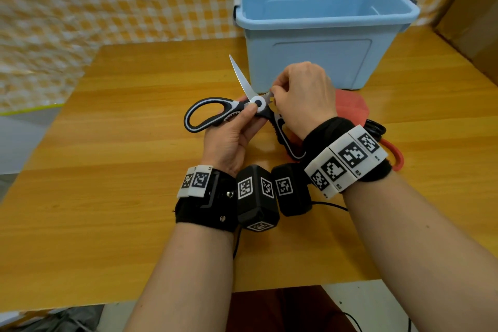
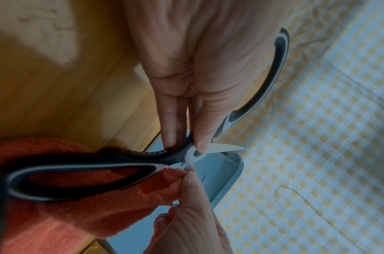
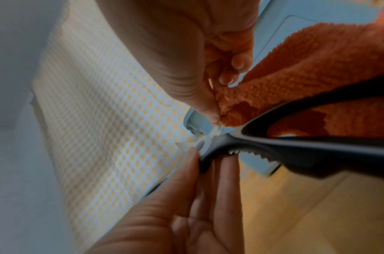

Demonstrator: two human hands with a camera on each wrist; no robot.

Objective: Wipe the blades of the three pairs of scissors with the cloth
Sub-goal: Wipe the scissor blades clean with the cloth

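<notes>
Black-and-white kitchen scissors (image 1: 215,113) are spread wide above the table, one blade (image 1: 241,77) pointing up and away. My left hand (image 1: 234,135) pinches them at the white pivot (image 2: 194,154), thumb on top and fingers underneath. My right hand (image 1: 304,97) pinches a fold of the orange cloth (image 2: 82,211) against the other blade right at the pivot (image 3: 216,130); that blade is hidden under the hand and the cloth (image 3: 306,72). The cloth (image 1: 350,105) hangs below the second handle loop (image 3: 317,142). Red-handled scissors (image 1: 394,152) lie behind my right wrist.
A light blue open plastic bin (image 1: 320,24) stands just beyond the hands on the wooden table (image 1: 107,170). A black looped handle (image 1: 374,128) lies beside the red one. A yellow checked sheet (image 1: 107,0) covers the wall behind. A cardboard box (image 1: 479,21) stands far right.
</notes>
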